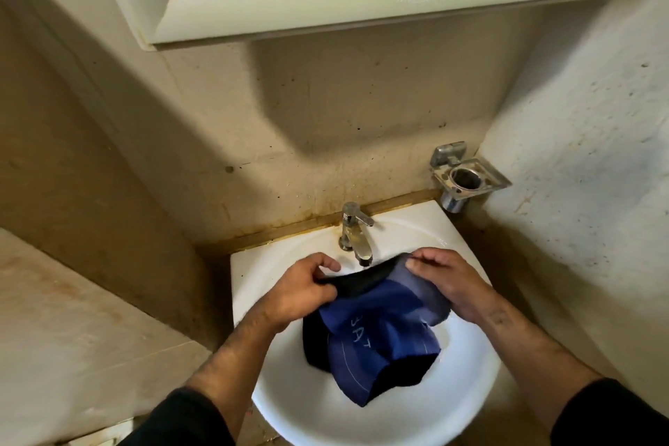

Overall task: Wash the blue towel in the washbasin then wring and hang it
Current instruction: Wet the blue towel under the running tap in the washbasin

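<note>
The towel (376, 333) hangs over the basin (467, 405), held up by both hands just near of the tap (356, 233). The left hand (300, 291) pinches the towel's dark top edge at its left end, fingers curled round the cloth. The right hand (445, 282) pinches the same edge at its right end, thumb and fingers closed on the fabric. Between the hands the edge sags in a shallow curve below the spout. The rest of the towel droops in folds into the bowl, its lower corner nearest the viewer; pale lettering shows on the blue. A metal holder (467, 177) is fixed to the wall far right of the basin, and a cabinet (362, 0) hangs above.
</note>
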